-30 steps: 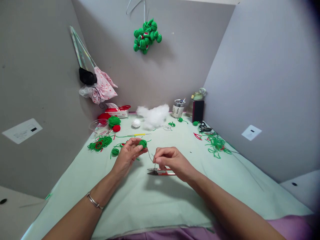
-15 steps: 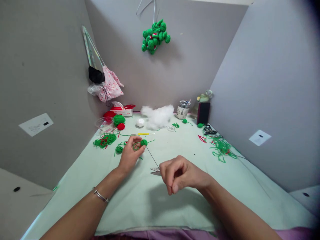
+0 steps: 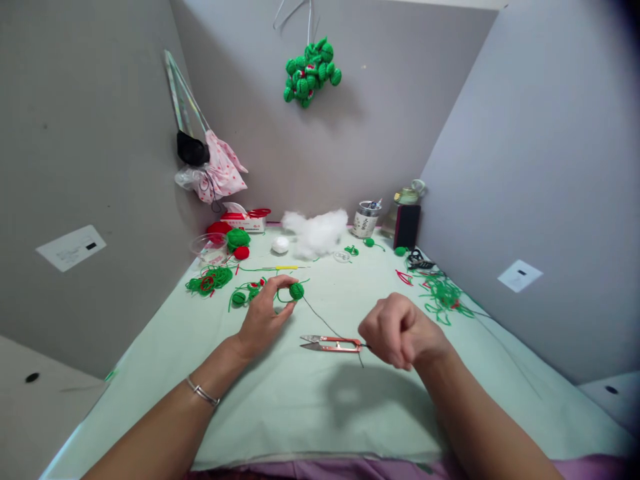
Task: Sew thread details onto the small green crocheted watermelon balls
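Note:
My left hand [image 3: 265, 310] pinches a small green crocheted ball [image 3: 297, 291] between thumb and fingers, above the table. A dark thread [image 3: 323, 319] runs slackly from the ball down to the right, toward the orange-handled thread snips [image 3: 336, 344]. The snips lie on the cloth, blades pointing left. Just right of their handle, my right hand [image 3: 400, 330] is raised with its fingers curled closed; whatever is in them is hidden. Beyond my left hand lie another green ball [image 3: 239, 299] with yarn tails and a yellow-handled crochet hook [image 3: 286, 268].
White stuffing [image 3: 320, 233] sits at the back, beside a pen tin [image 3: 367, 220] and a phone [image 3: 407, 227]. Yarn scraps [image 3: 445, 297] lie at right, tangled yarn [image 3: 210, 280] at left. A green crocheted bundle [image 3: 310, 73] hangs on the wall.
My right hand has moved right and slightly up, uncovering the snips' handle. The thread, taut before, now hangs slack. My left hand and the green ball have shifted slightly right.

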Motion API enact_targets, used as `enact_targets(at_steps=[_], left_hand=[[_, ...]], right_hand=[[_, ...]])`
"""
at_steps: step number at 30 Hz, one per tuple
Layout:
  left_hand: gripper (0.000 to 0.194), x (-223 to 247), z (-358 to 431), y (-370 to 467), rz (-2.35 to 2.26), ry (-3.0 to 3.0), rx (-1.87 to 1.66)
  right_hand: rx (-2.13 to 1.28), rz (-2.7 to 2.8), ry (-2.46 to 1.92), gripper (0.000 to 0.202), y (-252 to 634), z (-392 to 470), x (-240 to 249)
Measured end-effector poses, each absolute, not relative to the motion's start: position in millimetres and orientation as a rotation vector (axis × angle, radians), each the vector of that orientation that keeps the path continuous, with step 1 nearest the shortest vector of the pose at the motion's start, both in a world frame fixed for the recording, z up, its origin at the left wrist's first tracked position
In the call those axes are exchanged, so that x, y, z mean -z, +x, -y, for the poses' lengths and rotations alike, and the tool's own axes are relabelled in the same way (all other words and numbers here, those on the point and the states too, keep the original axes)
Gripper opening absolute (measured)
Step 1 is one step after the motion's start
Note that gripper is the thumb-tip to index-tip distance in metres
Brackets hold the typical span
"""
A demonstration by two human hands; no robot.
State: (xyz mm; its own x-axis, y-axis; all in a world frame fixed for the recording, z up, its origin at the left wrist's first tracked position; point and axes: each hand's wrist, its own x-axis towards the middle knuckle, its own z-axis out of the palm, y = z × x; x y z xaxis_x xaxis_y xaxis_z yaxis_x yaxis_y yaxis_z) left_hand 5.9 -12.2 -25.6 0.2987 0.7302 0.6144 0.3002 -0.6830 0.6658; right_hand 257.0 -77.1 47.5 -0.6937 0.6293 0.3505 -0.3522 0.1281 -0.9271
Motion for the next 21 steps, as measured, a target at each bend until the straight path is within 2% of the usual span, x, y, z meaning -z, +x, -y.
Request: enact_targets(at_steps=[7,13,17,21], left_hand=[[0.049,28.4,15.6,10.6,-0.841,2.059,-1.437],[0.027,18.9,22.7,16.3,-0.822,1.774,-1.346],[0.028,14.9,22.7,17.5,-0.832,1.539,-1.254],[0.029,13.0,20.7,17.2,-0.794,1.429,-1.246]], right_hand=[[-1.477,1.463,-0.829,0.013,232.5,73.0,-44.2],[-1.285,1.544,-0.957,0.016,221.2,72.0,-38.1],[-1.042,1.643,-1.058,0.017,208.0,72.0,-28.9],[-0.995,1.638,-1.086,0.021,201.3,72.2,-24.2]])
